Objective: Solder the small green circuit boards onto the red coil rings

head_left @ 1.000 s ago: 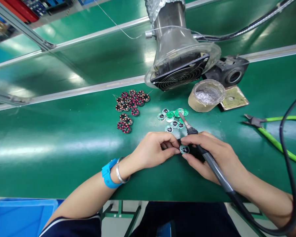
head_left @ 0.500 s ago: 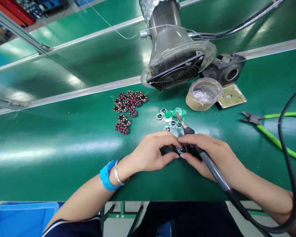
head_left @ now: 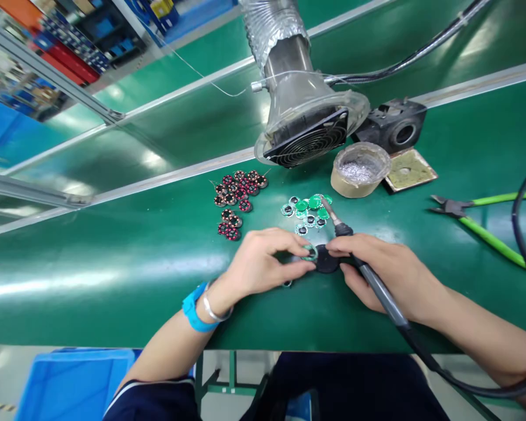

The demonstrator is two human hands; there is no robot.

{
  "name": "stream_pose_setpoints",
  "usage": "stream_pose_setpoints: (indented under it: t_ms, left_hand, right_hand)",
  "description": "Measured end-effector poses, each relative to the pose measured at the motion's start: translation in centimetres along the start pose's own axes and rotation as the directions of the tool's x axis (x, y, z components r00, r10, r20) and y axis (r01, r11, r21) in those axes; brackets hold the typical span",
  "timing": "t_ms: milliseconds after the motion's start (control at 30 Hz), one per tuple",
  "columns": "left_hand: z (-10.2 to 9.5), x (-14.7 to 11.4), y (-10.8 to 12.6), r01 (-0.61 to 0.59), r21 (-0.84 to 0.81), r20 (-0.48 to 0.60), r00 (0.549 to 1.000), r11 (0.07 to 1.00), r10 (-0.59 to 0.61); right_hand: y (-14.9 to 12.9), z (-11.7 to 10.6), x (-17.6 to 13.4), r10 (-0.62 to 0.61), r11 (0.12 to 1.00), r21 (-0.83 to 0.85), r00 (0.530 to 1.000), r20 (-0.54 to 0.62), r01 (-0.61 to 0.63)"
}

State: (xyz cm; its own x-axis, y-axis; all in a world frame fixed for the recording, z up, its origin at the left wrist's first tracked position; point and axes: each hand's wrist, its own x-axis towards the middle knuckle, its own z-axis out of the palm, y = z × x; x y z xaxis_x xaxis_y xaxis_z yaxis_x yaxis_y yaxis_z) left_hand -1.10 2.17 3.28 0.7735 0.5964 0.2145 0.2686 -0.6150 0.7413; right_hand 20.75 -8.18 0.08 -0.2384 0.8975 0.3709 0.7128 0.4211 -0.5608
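My left hand pinches a small round circuit board between thumb and fingertips, at the left edge of a black disc. The disc lies on the green bench. My right hand holds a soldering iron whose tip points up and away to the left; its index fingertip reaches the disc's right edge. Beyond the hands lie several round boards, some green side up, others with dark centres. Part of another small round piece shows below my left hand.
Several copper-wound coils sit at the left. A fume extractor hangs over the back. Behind my right hand are a tub of silvery bits, a sponge tray and a black iron stand. Green-handled cutters lie right.
My hands have moved apart. The round board has shifted left in my left hand, off the black disc, which now shows. The camera view has also shifted.
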Motion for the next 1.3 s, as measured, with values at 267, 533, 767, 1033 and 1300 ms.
stream_pose_setpoints:
  t_ms: [267,533,767,1033,1300]
  left_hand:
    - [-4.0,-4.4,-2.1,0.158,0.18,0.166,0.968,0.971,-0.189]
    - [-1.7,-3.7,0.1,-0.035,0.353,0.413,0.903,0.935,-0.122]
    - [-6.0,-1.6,-1.8,-0.03,0.298,0.229,0.973,0.954,-0.041]
    - [-15.7,13.7,-14.1,0.337,0.586,-0.194,0.941,0.737,-0.276]
    - [-15.3,15.9,-17.9,0.494,0.502,-0.373,0.864,0.71,-0.338]
  right_hand:
    - [-0.3,0.2,0.1,-0.033,0.997,-0.071,0.998,-0.048,0.029]
    - [-0.2,0.3,-0.2,-0.051,0.999,-0.021,0.996,-0.079,0.05]
    - [-0.6,-0.4,0.1,-0.055,0.998,-0.052,0.987,-0.151,0.047]
    - [-0.4,-1.0,0.9,-0.065,0.992,-0.125,0.971,-0.229,0.037]
    - [0.5,-0.6,-0.4,-0.049,0.991,-0.129,0.979,-0.198,0.024]
